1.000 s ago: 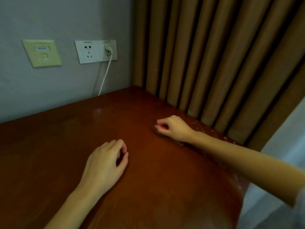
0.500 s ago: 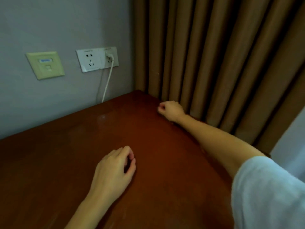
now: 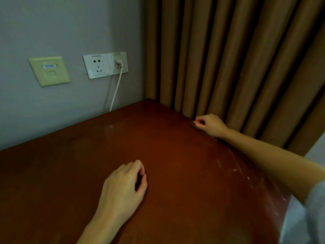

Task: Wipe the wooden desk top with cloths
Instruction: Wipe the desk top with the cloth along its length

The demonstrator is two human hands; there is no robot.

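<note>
The reddish-brown wooden desk top (image 3: 175, 155) fills the lower part of the view. My right hand (image 3: 210, 125) lies at the desk's far right edge, against the curtain, with its fingers curled. It grips a small dark brown cloth (image 3: 202, 132) that lies flat on the wood, mostly hidden under the hand. My left hand (image 3: 123, 189) rests on the middle of the desk with loosely curled fingers, and I see nothing in it.
Brown pleated curtains (image 3: 237, 67) hang along the desk's right edge. On the grey wall behind are a cream data plate (image 3: 49, 71) and a white socket (image 3: 105, 65), from which a white cable (image 3: 116, 90) drops behind the desk. Pale scuffs (image 3: 235, 169) mark the near right edge.
My right hand slid with the cloth along the right edge toward the far corner, then came back slightly toward me. My left hand stayed in place.
</note>
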